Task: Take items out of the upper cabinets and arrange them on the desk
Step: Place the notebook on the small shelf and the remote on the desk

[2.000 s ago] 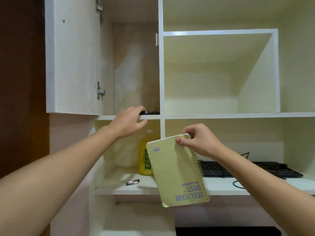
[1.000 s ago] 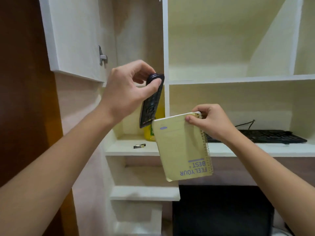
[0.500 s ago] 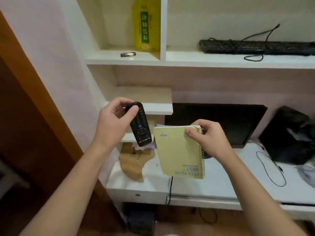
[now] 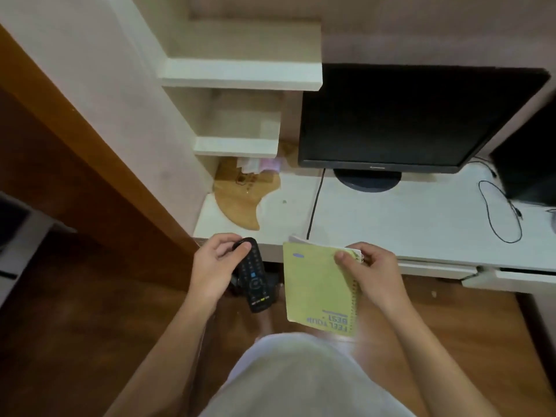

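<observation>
My left hand (image 4: 214, 270) grips the top end of a black remote control (image 4: 254, 279), which hangs down just in front of the desk's front edge. My right hand (image 4: 371, 270) pinches the upper corner of a yellow spiral notebook (image 4: 317, 288) with blue lettering, held upright beside the remote. Both items hover below and in front of the white desk (image 4: 406, 221). The upper cabinets are out of view.
A black monitor (image 4: 412, 115) stands on the desk with a cable running down to the front edge. A brown worn patch (image 4: 243, 200) and some papers (image 4: 258, 165) lie at the desk's left corner under small white shelves (image 4: 240, 76). A looped wire (image 4: 499, 212) lies at the right.
My left hand took the remote from the upper cabinet and brought it down. My view dropped from the shelves to the desk, and both hands lowered to its front edge.
</observation>
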